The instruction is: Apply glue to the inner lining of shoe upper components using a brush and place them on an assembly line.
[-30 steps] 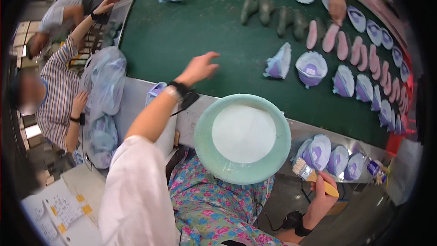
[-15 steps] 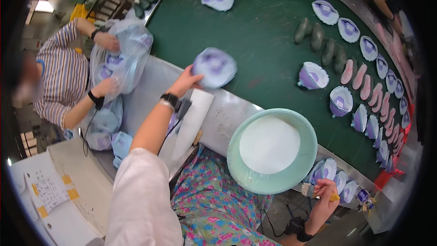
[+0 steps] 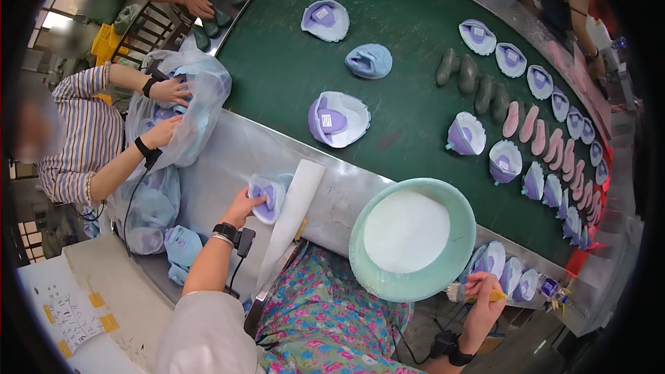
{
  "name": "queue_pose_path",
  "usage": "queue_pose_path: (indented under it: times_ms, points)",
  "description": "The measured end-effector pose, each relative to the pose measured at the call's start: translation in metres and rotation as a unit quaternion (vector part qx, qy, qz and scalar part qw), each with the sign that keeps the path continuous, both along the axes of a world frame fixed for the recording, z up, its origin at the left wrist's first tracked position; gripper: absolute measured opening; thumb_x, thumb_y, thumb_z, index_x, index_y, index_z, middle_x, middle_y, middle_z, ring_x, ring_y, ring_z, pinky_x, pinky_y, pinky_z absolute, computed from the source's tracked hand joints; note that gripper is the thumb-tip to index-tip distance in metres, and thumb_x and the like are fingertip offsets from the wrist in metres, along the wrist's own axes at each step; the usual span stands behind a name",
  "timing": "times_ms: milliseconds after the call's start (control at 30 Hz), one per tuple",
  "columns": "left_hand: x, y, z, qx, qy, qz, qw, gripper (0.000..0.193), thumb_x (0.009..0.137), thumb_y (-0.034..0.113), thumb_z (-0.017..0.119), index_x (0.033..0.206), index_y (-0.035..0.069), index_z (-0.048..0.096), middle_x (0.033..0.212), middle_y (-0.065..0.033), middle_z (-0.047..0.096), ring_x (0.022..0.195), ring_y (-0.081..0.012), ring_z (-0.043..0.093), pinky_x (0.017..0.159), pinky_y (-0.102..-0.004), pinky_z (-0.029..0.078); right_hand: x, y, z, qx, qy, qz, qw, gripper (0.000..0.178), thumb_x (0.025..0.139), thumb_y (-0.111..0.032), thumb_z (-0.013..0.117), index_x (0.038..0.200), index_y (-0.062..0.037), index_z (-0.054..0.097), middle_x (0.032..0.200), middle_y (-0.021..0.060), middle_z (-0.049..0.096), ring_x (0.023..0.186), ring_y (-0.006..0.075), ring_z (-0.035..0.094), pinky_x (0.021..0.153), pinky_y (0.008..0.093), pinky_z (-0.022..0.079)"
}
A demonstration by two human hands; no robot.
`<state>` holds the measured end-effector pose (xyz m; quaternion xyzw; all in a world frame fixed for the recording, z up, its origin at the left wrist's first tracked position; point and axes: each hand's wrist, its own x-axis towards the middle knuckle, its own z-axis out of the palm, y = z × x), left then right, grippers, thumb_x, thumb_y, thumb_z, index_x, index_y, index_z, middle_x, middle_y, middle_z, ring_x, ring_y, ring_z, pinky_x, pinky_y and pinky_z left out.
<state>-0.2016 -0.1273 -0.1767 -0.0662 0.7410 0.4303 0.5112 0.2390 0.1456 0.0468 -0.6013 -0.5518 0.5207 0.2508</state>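
Observation:
Over the metal worktop, my left hand [image 3: 242, 209] grips a small purple and white shoe upper [image 3: 267, 197], thumb on its purple inside. My right hand [image 3: 483, 299] is closed round a brush with a yellow handle [image 3: 497, 296]; its pale bristles hang beside the rim of a green basin [image 3: 464, 215]. White liquid [image 3: 407, 226] fills the basin's lower part. Past my left hand, a purple and white upper [image 3: 339, 119] lies open on the green belt [image 3: 409, 118]. A light blue upper [image 3: 368, 61] lies farther off.
At left, a co-worker in a striped shirt [image 3: 90, 135] reaches into a clear bag [image 3: 201, 107] of uppers. Dark green foot-shaped forms [image 3: 467, 74], pink foot-shaped pieces [image 3: 527, 123] and several uppers line the belt's right side. A white roll [image 3: 294, 197] lies on the worktop.
My left hand has let go of an upper on the belt, drawn back over the worktop and now holds another. A blue upper has appeared on the belt. The right hand still holds the brush.

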Motion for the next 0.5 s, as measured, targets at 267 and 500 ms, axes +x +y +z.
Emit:
queue_pose_path:
  times_ms: [267, 500]
  points:
    - [-0.070, 0.164, 0.001, 0.110, 0.014, -0.044, 0.993, 0.049, 0.087, 0.033, 0.063, 0.123, 0.002, 0.049, 0.112, -0.0115, 0.061, 0.091, -0.0213, 0.064, 0.067, -0.0368, 0.057, -0.012, -0.004, 0.002, -0.006, -0.038, -0.004, 0.999, 0.036, 0.099, -0.021, 0.045, 0.072, 0.0020, 0.053, 0.079, 0.0066, 0.059, 0.065, 0.0093, 0.049, 0.062, 0.0225, 0.040]
    - [-0.111, 0.235, 0.023, -0.046, 0.364, -0.176, 0.913, 0.044, 0.085, 0.033, 0.063, 0.116, 0.002, 0.059, 0.104, -0.0137, 0.066, 0.087, -0.0207, 0.064, 0.076, -0.0319, 0.051, 0.007, -0.007, -0.001, -0.003, -0.035, -0.041, 0.999, 0.033, 0.098, -0.013, 0.044, 0.070, 0.0040, 0.051, 0.087, 0.0094, 0.060, 0.068, 0.0107, 0.051, 0.063, 0.0233, 0.041]
